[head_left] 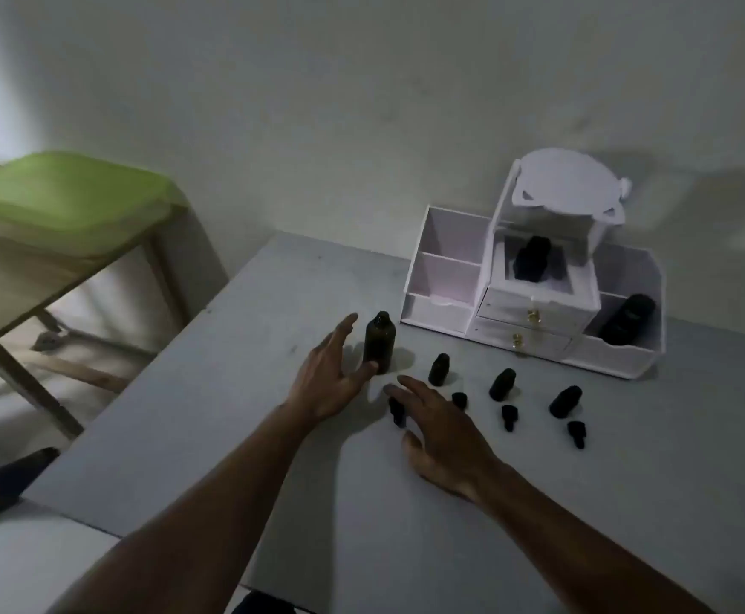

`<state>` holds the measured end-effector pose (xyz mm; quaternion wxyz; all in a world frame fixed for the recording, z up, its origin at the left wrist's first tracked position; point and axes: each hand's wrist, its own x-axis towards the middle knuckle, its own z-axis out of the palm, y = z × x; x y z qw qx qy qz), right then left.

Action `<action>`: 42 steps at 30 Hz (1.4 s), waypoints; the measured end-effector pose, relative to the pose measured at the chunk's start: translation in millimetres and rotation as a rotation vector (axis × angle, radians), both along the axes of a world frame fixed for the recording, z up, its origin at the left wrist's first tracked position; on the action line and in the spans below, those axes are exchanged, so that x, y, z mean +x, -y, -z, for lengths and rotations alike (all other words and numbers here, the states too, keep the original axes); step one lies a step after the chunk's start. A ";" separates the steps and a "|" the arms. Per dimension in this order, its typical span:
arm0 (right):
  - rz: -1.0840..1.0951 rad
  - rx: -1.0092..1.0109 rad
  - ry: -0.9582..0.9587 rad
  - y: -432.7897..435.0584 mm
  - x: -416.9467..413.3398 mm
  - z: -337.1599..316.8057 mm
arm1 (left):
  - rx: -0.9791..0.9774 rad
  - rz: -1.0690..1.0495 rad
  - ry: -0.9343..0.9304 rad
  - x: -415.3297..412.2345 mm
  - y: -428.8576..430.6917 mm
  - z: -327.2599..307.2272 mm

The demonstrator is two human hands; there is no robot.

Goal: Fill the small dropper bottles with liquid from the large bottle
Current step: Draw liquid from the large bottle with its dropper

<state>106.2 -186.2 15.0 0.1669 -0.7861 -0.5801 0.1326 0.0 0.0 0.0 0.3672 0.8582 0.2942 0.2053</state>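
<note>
Liquid for the job sits in the large bottle (379,343), upright on the grey bench (649,480), long axis vertical, its neck seemingly uncapped (the light is dim, so I can't be sure). It stands just right of the left hand (331,378), which is spread open with the palm turned toward the glass and the thumb tip at or against the base; no grasp yet. That hand is plainly the nearer one, so I'd expect it to wrap round the body from the left. The right hand (441,432) hovers flat and loose-fingered, holding nothing, over one dropper cap (398,416). Beyond it, three small dropper bottles (439,370) stand in a slanting row, each with a cap lying just in front. A white organizer (539,303) sits behind them by the wall.
</note>
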 end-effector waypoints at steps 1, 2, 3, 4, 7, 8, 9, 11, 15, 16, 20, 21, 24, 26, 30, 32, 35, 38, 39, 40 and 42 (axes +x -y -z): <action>-0.016 0.039 0.042 -1.8 0.0 9.1 | 0.001 0.000 0.030 3.1 0.1 5.6; -0.014 0.090 0.076 -3.4 1.6 16.1 | 0.002 0.000 0.033 6.0 -0.2 9.1; -0.021 0.132 0.109 -5.7 3.1 25.5 | -0.001 0.002 0.042 9.6 -1.1 14.2; -0.026 0.171 0.125 -8.1 5.0 32.6 | -0.020 -0.008 0.057 12.3 -1.4 16.9; -0.034 0.279 0.119 -10.2 9.4 53.4 | -0.125 -0.067 0.172 19.4 0.0 28.7; -0.026 0.318 0.106 -9.1 10.6 56.9 | -0.147 -0.085 0.190 21.1 0.3 30.2; -0.021 0.343 0.090 -6.9 10.2 61.0 | -0.163 -0.097 0.203 22.3 1.4 33.4; -0.009 0.356 0.068 -4.3 8.6 64.5 | -0.192 -0.116 0.240 24.3 1.8 33.1; -0.006 0.441 0.077 -2.7 6.4 68.2 | -0.249 -0.110 0.341 31.8 0.3 28.7; -0.010 0.474 0.083 -2.8 6.5 68.2 | -0.250 -0.089 0.359 34.2 0.2 27.1; -0.031 0.630 0.101 0.5 8.8 67.1 | -0.210 -0.027 0.408 41.1 1.0 26.0; -0.015 0.676 0.087 1.2 10.0 64.4 | -0.211 -0.019 0.426 41.0 1.4 25.1; 0.042 0.823 -0.018 -0.5 13.2 44.1 | -0.250 0.000 0.480 39.6 -0.8 26.6; 0.115 0.931 -0.089 -7.7 16.6 20.5 | -0.298 0.007 0.515 39.3 -3.2 27.3; 0.264 1.175 -0.358 -32.5 30.1 -40.0 | -0.290 0.045 0.481 39.0 -6.7 26.3; 0.247 1.284 -0.458 -45.1 38.4 -65.3 | -0.314 0.068 0.491 37.3 -5.0 23.7; 0.187 1.325 -0.590 -60.6 45.4 -83.6 | -0.343 0.087 0.522 35.6 -0.4 18.0; 0.191 1.284 -0.651 -70.7 45.4 -82.5 | -0.372 0.092 0.538 34.7 1.2 17.0; 0.193 1.268 -0.656 -73.0 45.3 -80.2 | -0.370 0.088 0.534 34.5 1.0 17.3; 0.194 1.253 -0.651 -74.9 45.8 -77.2 | -0.363 0.082 0.525 35.3 -0.7 18.9; 0.202 1.230 -0.637 -77.5 47.6 -71.8 | -0.346 0.065 0.503 36.9 -3.9 21.7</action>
